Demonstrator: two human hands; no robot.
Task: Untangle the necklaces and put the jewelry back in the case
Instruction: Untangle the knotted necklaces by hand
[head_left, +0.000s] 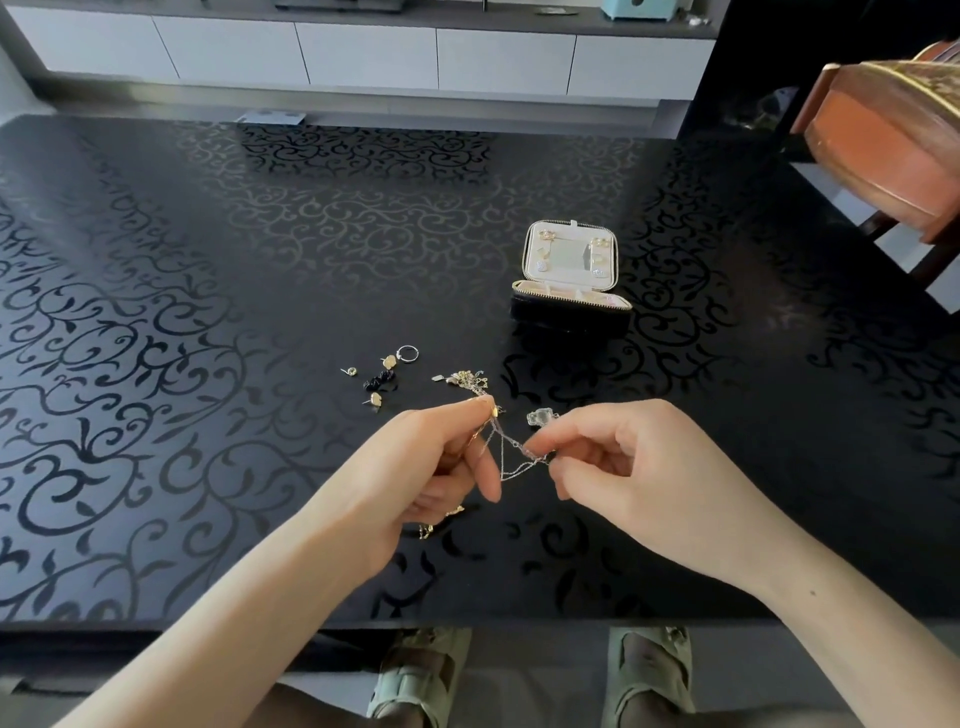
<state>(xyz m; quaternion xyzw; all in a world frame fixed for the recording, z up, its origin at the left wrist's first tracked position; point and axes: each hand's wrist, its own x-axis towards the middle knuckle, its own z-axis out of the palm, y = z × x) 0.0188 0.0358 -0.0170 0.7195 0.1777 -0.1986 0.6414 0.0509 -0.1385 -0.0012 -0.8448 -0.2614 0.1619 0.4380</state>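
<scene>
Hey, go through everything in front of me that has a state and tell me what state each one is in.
left grip, pinches the necklaces.
right grip, pinches the necklaces.
necklaces, tangled, stretched between both grips.
jewelry case, open, lid raised.
silver ring, loose on the table, outside the case.
gold earrings, loose on the table, outside the case.

Black table (208, 312), chair (883, 145), perhaps sandals (415, 680)
</scene>
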